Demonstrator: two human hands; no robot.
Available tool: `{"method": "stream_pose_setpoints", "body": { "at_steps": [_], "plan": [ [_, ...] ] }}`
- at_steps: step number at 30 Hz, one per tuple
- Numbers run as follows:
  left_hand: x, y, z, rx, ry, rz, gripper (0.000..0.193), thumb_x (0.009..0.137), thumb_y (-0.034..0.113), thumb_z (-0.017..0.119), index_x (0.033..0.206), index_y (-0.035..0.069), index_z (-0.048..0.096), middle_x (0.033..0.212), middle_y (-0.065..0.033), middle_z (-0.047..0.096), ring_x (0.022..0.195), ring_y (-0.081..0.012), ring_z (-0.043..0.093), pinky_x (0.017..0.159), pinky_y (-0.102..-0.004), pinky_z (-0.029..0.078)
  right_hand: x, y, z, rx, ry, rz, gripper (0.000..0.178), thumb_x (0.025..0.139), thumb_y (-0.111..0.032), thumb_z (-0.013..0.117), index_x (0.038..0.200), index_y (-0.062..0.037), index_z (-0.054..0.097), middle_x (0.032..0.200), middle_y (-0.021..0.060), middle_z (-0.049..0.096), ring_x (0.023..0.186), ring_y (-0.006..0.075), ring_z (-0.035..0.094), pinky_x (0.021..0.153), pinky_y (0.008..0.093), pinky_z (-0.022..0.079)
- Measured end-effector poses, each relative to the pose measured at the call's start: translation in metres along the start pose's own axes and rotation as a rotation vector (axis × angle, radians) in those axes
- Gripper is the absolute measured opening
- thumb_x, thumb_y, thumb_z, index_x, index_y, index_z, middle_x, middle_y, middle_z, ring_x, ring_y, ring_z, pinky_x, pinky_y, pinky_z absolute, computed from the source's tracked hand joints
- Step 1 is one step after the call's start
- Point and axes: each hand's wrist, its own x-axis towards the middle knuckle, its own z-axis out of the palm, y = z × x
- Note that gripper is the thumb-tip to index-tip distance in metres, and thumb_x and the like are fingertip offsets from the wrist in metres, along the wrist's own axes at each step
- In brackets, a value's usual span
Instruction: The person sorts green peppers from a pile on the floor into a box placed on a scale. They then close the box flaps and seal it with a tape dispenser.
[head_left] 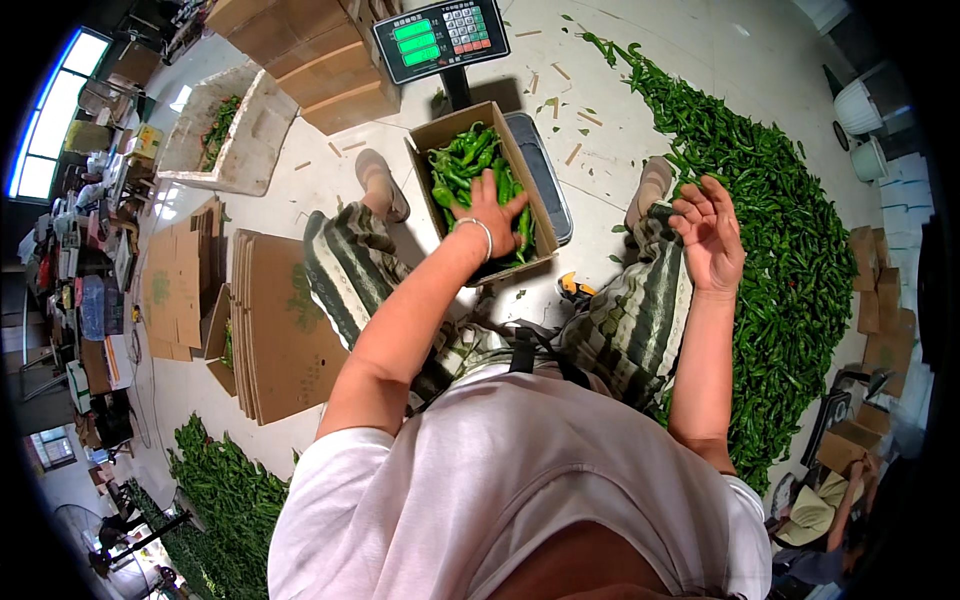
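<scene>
We seem to be levelling green chili peppers (463,165) inside a cardboard box (541,212), our left hand (492,214) spread flat upon them; the next move, we judge, calls for light, even pressure. The peppers lie under our palm and beyond its fingertips. Our right hand (713,240), loosely curled, holds nothing, a pepper heap (785,270) to its right.

The scale head (441,42) presents three green-lit readout windows (416,38) and a keypad (468,27) with marked keys; individual characters are too small to tell. Green print (308,296) marks the flat cardboard stack (275,345).
</scene>
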Motion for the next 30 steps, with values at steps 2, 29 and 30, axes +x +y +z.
{"method": "stream_pose_setpoints", "body": {
  "at_steps": [2, 29, 30],
  "plan": [
    [-0.018, 0.003, 0.002, -0.05, -0.116, 0.101, 0.066, 0.085, 0.041, 0.059, 0.143, 0.038, 0.027, 0.151, -0.022, -0.015, 0.14, -0.042, 0.008, 0.106, -0.0571, 0.026, -0.004, 0.0, -0.003, 0.012, -0.018, -0.018, 0.051, 0.089, -0.021, 0.059, 0.129, 0.005, 0.042, 0.117, 0.0239, 0.056, 0.103, 0.0314, 0.06, 0.085, 0.0403, 0.051],
    [0.033, -0.001, -0.005, 0.204, 0.014, -0.018, 0.067, 0.086, 0.044, 0.055, 0.144, 0.026, 0.026, 0.155, -0.0039, 0.008, 0.138, -0.0443, 0.012, 0.1, -0.0716, 0.02, 0.002, 0.002, -0.004, -0.075, 0.025, 0.05, 0.051, 0.088, -0.024, 0.058, 0.128, 0.0039, 0.044, 0.115, 0.0214, 0.057, 0.101, 0.0276, 0.059, 0.086, 0.0363, 0.05],
    [0.03, 0.004, 0.006, 0.11, 0.015, 0.104, 0.068, 0.086, 0.05, 0.054, 0.144, 0.028, 0.027, 0.155, 0.0006, 0.006, 0.139, -0.0438, 0.005, 0.101, -0.0717, 0.015, 0.002, 0.002, -0.003, -0.07, 0.019, 0.048, 0.051, 0.088, -0.024, 0.058, 0.128, 0.0038, 0.044, 0.115, 0.0214, 0.057, 0.102, 0.0276, 0.059, 0.086, 0.0363, 0.049]
  ]
}}
